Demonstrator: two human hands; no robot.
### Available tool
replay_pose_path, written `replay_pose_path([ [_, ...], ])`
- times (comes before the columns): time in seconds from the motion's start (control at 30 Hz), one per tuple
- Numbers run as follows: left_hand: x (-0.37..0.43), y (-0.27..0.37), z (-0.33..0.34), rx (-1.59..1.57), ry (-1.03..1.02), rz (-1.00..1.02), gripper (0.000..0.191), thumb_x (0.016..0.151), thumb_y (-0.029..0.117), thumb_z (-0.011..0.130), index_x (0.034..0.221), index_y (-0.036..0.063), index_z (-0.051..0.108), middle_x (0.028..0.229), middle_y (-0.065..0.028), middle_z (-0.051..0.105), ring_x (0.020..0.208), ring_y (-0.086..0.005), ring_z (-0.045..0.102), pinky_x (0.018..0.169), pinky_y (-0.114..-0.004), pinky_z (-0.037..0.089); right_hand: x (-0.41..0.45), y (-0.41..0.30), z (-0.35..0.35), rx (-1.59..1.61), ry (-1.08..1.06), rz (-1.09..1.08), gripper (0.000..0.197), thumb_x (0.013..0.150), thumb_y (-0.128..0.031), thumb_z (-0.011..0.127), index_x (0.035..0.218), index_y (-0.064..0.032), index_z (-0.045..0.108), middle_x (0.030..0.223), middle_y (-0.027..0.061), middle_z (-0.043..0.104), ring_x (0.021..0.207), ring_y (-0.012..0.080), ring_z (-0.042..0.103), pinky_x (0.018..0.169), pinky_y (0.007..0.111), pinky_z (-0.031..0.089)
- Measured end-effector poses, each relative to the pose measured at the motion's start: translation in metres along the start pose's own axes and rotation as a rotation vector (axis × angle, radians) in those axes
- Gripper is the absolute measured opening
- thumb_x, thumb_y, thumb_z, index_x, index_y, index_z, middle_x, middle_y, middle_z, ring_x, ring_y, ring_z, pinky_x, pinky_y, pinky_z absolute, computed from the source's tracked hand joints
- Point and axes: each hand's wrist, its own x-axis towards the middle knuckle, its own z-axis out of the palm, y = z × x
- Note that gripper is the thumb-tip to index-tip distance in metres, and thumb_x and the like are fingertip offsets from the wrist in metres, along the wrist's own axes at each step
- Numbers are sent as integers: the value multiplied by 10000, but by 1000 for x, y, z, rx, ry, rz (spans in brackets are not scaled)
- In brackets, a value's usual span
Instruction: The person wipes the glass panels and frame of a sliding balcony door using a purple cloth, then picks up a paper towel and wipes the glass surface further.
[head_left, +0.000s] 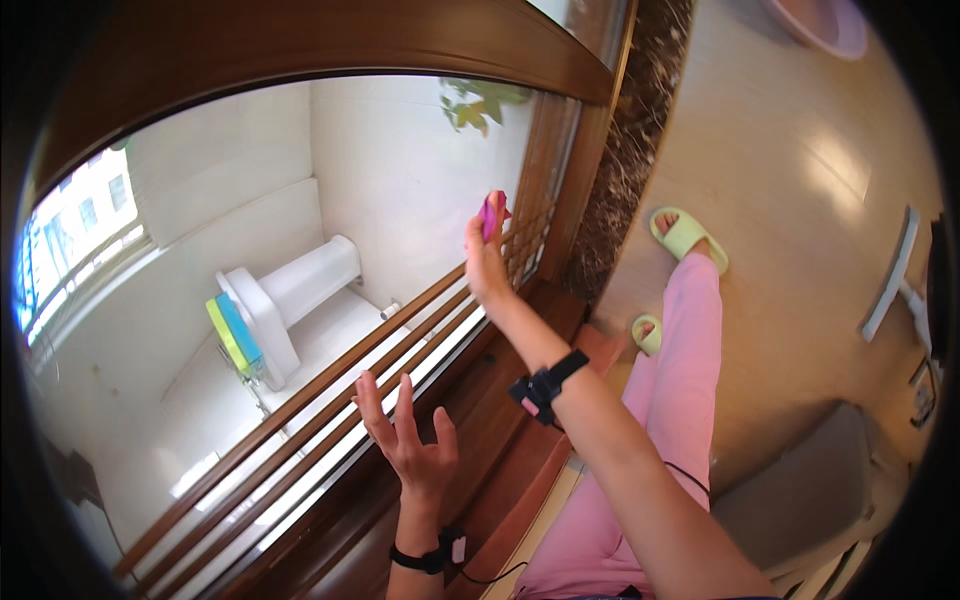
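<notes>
My right hand (486, 262) grips a magenta cloth (492, 217) and is raised against or close to the glass pane (405, 165) of a brown wooden-framed door or window. My left hand (416, 450) has its fingers spread and holds nothing. It is beside the horizontal wooden bars (322, 405) low on the pane; whether its fingertips touch them I cannot tell. Each wrist wears a black strap with a small device, the right one (547, 386) and the left one (431, 559).
Behind the glass are a white pedestal basin (277, 300), a blue-and-yellow box (234, 330) and green leaves (480, 101). A dark marble strip (637, 112) borders the tan floor (765, 172). To the right are a grey chair (802, 480), a squeegee-like tool (892, 277) and a pink basin (825, 30).
</notes>
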Motion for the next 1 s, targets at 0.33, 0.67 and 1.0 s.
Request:
replay_pose_path([
  [0.33, -68, -5, -190, 138, 666, -88, 230, 924, 153, 514, 1067, -9, 596, 1227, -202, 513, 1155, -368, 523, 1042, -562, 453, -216, -210, 132, -208, -622, -1082, 562, 910, -165, 643, 1450, -190, 491, 1562, 92, 369, 1464, 353, 290, 1196, 531, 291],
  [0.67, -169, -14, -307, 197, 673, -66, 211, 874, 12, 513, 1050, 5, 630, 1167, -193, 579, 1082, -370, 583, 979, -542, 515, -147, -280, 133, 16, -236, -380, 599, 1071, -183, 403, 1594, -50, 142, 1654, 124, 189, 1528, 269, 156, 1230, 378, 120],
  [1.0, -194, -8, -384, 232, 942, -27, 218, 877, -23, 509, 1051, -20, 640, 1171, -209, 610, 1051, -382, 610, 921, -475, 533, -411, -349, 170, -5, -1439, -388, 391, 992, -82, 529, 1383, -94, 521, 1309, 130, 614, 1138, 275, 629, 910, 376, 534],
])
